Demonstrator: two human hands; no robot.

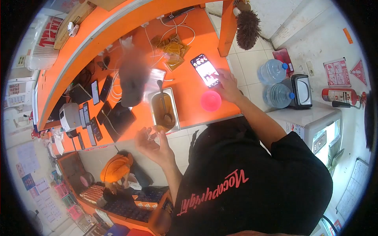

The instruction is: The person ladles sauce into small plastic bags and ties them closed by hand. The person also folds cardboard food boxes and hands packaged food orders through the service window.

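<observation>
My right hand [228, 85] is at the lower right edge of a lit smartphone [205, 70], its fingers closed on that edge. Over the near left corner of a metal pan [178, 118] is my left hand [154, 146], thumb and fingers pinched around something small and yellowish, too indistinct to name. Brown sauce [167, 104] fills part of the pan, and a ladle [161, 94] rests in it, its handle leaning over the far rim. A pink cup [211, 101] stands on the orange counter [189, 90], just below my right hand.
Filled plastic bags [173, 51] lie farther back among white cables. Several phones [95, 92] and a dark tablet-like slab [119, 121] spread to the left. Water bottles [272, 72] stand on the right floor. A person in orange [117, 168] bends over crates at lower left.
</observation>
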